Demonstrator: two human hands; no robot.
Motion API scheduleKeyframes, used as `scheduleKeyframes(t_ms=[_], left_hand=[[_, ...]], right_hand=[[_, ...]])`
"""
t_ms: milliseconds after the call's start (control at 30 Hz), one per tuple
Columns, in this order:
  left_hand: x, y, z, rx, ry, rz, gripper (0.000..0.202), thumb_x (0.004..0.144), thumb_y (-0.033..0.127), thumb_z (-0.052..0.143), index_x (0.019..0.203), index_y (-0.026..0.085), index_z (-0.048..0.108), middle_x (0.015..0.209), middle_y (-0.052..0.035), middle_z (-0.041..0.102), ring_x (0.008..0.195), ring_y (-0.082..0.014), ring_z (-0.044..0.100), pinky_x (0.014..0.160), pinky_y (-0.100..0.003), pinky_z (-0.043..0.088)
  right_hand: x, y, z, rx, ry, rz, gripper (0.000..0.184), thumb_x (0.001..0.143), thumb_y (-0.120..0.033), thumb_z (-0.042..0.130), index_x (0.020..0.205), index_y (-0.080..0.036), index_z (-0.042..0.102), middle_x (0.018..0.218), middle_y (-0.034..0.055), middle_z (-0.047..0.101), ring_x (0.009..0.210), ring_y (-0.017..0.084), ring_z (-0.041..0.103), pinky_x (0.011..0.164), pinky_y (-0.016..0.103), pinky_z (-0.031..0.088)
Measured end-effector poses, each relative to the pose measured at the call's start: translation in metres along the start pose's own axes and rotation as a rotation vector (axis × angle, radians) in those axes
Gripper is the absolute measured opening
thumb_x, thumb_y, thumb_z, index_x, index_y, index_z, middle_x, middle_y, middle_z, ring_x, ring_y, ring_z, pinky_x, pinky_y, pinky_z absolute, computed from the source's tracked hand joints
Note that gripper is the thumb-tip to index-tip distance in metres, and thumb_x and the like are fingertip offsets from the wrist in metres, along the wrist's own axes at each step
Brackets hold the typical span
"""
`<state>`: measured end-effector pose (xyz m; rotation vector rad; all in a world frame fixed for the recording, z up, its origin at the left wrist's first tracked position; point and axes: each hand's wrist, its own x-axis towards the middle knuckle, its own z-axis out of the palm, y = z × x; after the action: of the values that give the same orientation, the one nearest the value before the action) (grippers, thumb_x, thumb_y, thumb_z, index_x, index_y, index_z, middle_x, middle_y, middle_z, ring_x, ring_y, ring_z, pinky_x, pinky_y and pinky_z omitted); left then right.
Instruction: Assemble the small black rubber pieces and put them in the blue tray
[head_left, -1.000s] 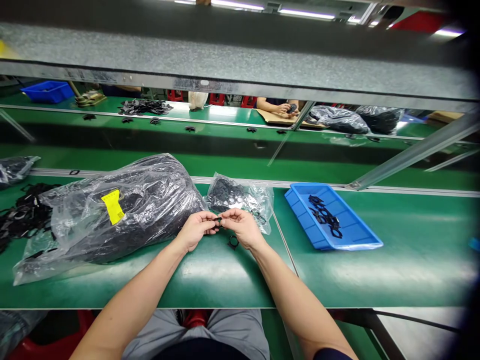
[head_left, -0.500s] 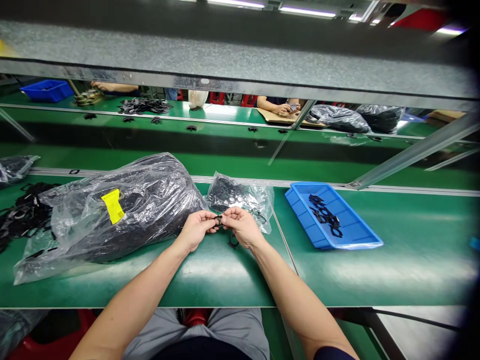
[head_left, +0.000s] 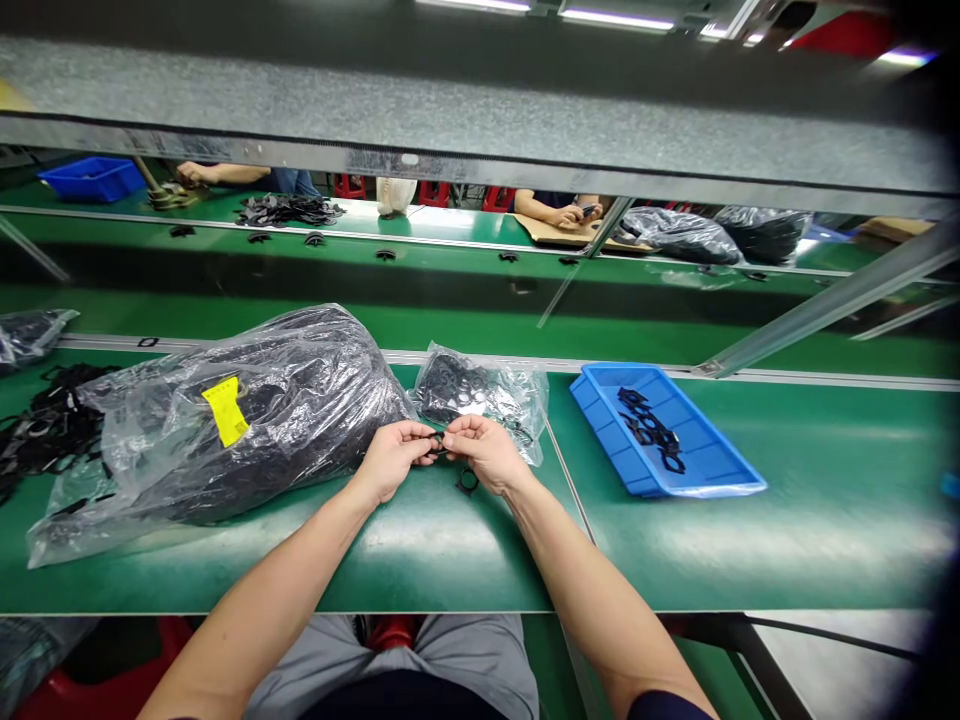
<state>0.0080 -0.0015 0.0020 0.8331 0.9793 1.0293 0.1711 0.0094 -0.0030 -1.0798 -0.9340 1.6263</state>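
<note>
Between my fingertips is a small black ring-shaped plastic part [head_left: 437,442], largely covered by the fingers. My left hand [head_left: 393,460] pinches it from the left, and my right hand [head_left: 484,452] pinches it from the right. Just below my right hand, a similar black ring part [head_left: 467,482] lies on the green work surface [head_left: 442,560]. Behind my hands is a small clear bag [head_left: 517,395] of black parts. Left of my left hand rests a large clear plastic bag [head_left: 300,400] full of black parts, with a yellow label [head_left: 225,411] on it.
A blue tray [head_left: 705,440] with several black parts [head_left: 651,430] stands to the right. Loose black parts [head_left: 45,430] are heaped at the far left. A metal beam [head_left: 480,150] crosses overhead. Beyond the green belt [head_left: 450,315], other people's hands [head_left: 574,215] work at another bench.
My hands stay in nearly the same place, still pinching the black part. Across the belt, the co-worker's arm at upper left has shifted slightly left.
</note>
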Motion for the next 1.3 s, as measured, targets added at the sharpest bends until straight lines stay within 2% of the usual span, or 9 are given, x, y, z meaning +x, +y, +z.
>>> scheduleKeyframes(t_ms=[167, 433, 567, 867, 1000, 1100, 1300], left_hand=[[0.0004, -0.0012, -0.0004, 0.014, 0.012, 0.014, 0.023, 0.061, 0.021, 0.079, 0.079, 0.011, 0.070, 0.073, -0.0063, 0.071, 0.063, -0.0129, 0.064, 0.061, -0.024, 0.050], [0.0014, -0.0029, -0.0031, 0.001, -0.066, -0.011, 0.023, 0.063, 0.021, 0.078, 0.082, 0.011, 0.071, 0.075, -0.0054, 0.069, 0.066, -0.0126, 0.063, 0.061, -0.024, 0.049], [0.0022, -0.0025, -0.0048, 0.006, -0.129, -0.016, 0.022, 0.066, 0.021, 0.075, 0.085, 0.012, 0.071, 0.077, -0.0046, 0.068, 0.068, -0.0119, 0.063, 0.063, -0.023, 0.049], [0.0031, 0.0004, -0.0087, 0.031, -0.129, -0.063, 0.019, 0.065, 0.020, 0.076, 0.081, 0.012, 0.068, 0.078, -0.0038, 0.068, 0.068, -0.0123, 0.065, 0.064, -0.023, 0.051], [0.0036, -0.0012, -0.0065, -0.004, -0.085, -0.062, 0.024, 0.063, 0.022, 0.078, 0.082, 0.012, 0.069, 0.077, -0.0041, 0.069, 0.066, -0.0118, 0.065, 0.063, -0.024, 0.052], [0.0039, -0.0020, -0.0036, 0.028, -0.022, -0.005, 0.025, 0.062, 0.022, 0.079, 0.082, 0.011, 0.070, 0.073, -0.0037, 0.069, 0.062, -0.0106, 0.063, 0.061, -0.022, 0.051], [0.0031, -0.0028, -0.0015, 0.101, 0.035, 0.092, 0.025, 0.063, 0.021, 0.078, 0.085, 0.011, 0.071, 0.072, -0.0042, 0.072, 0.060, -0.0113, 0.063, 0.062, -0.024, 0.052]], right_hand=[[0.0010, 0.0007, -0.0012, 0.016, 0.019, 0.041, 0.035, 0.046, -0.026, 0.090, 0.068, -0.015, 0.065, 0.059, -0.0013, 0.067, 0.050, 0.010, 0.060, 0.052, 0.023, 0.049], [0.0008, -0.0016, -0.0051, -0.001, -0.031, 0.070, 0.034, 0.047, -0.025, 0.090, 0.068, -0.015, 0.065, 0.058, -0.0015, 0.067, 0.050, 0.010, 0.060, 0.052, 0.021, 0.048], [-0.0009, -0.0033, -0.0023, -0.010, -0.037, 0.037, 0.034, 0.046, -0.025, 0.090, 0.067, -0.014, 0.065, 0.056, -0.0026, 0.065, 0.049, 0.008, 0.057, 0.050, 0.020, 0.045], [-0.0012, -0.0034, -0.0004, -0.009, -0.032, -0.008, 0.033, 0.048, -0.024, 0.090, 0.067, -0.015, 0.064, 0.057, -0.0041, 0.062, 0.050, 0.007, 0.054, 0.049, 0.019, 0.042], [0.0009, -0.0013, -0.0018, 0.074, -0.040, 0.050, 0.033, 0.049, -0.023, 0.089, 0.066, -0.016, 0.063, 0.060, -0.0032, 0.065, 0.051, 0.007, 0.056, 0.050, 0.019, 0.045], [0.0021, -0.0009, -0.0033, 0.121, -0.063, 0.102, 0.033, 0.050, -0.022, 0.089, 0.068, -0.016, 0.062, 0.062, -0.0025, 0.066, 0.052, 0.008, 0.059, 0.052, 0.019, 0.048], [0.0014, -0.0020, -0.0085, 0.046, -0.132, 0.136, 0.034, 0.055, -0.025, 0.088, 0.074, -0.015, 0.062, 0.062, -0.0002, 0.068, 0.061, 0.013, 0.068, 0.056, 0.020, 0.052]])
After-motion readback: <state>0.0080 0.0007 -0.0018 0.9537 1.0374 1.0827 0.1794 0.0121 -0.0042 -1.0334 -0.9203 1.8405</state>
